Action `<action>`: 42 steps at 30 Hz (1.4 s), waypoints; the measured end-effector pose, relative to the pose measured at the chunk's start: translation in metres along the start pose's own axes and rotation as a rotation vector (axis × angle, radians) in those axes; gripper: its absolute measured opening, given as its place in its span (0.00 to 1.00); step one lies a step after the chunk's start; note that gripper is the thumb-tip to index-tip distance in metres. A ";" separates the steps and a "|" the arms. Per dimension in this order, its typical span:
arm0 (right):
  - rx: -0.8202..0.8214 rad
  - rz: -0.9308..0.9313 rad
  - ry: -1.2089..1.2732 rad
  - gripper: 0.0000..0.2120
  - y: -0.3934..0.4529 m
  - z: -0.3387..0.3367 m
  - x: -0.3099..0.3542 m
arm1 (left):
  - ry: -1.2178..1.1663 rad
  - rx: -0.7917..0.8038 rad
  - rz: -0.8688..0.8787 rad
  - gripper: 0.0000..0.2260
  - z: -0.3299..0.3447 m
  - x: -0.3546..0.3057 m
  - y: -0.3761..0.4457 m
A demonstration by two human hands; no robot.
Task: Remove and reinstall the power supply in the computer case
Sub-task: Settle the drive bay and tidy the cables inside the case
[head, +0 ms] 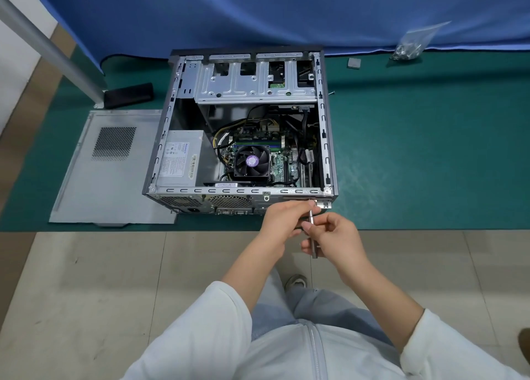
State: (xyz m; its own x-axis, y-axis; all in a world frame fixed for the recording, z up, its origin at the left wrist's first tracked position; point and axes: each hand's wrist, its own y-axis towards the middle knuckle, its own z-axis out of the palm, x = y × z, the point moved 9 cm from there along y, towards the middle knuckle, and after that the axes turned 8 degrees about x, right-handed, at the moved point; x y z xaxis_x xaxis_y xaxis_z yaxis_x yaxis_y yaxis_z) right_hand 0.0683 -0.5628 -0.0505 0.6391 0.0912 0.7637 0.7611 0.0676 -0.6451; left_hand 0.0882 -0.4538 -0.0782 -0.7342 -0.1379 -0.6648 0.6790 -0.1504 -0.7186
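Fig.: PSU (179, 159) seated, far-left in open case (325, 138).
Both hands gripped a slot-cover bracket (312, 230) at near-right rear: left hand (282, 222), right hand (335, 237). Should've been kept square.

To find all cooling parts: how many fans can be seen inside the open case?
1: the black fan with a purple hub, on the motherboard. Others may be hidden, for example inside the power supply.
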 end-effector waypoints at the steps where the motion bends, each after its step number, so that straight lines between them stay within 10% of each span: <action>1: 0.000 0.000 0.008 0.04 0.000 0.000 -0.001 | 0.014 0.000 0.013 0.04 0.000 -0.001 0.000; 21: 0.021 0.086 0.063 0.08 0.002 0.002 -0.011 | 0.016 -0.149 0.100 0.07 -0.007 -0.007 -0.002; 28: 0.061 0.098 0.072 0.11 0.006 0.008 -0.014 | 0.080 0.067 -0.012 0.06 0.006 -0.002 -0.004; 36: -0.014 0.109 0.094 0.07 0.000 -0.003 -0.014 | 0.161 -0.179 0.105 0.07 -0.004 -0.009 -0.005; 42: 0.046 0.110 0.167 0.11 -0.001 0.015 -0.010 | 0.114 0.056 -0.001 0.05 0.005 -0.006 -0.009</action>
State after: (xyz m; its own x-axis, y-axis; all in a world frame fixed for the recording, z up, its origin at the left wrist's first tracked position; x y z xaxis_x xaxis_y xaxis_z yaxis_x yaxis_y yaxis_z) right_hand 0.0590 -0.5493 -0.0578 0.7304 -0.0652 0.6799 0.6824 0.1122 -0.7223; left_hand 0.0862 -0.4561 -0.0669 -0.7277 -0.0262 -0.6854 0.6750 -0.2051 -0.7087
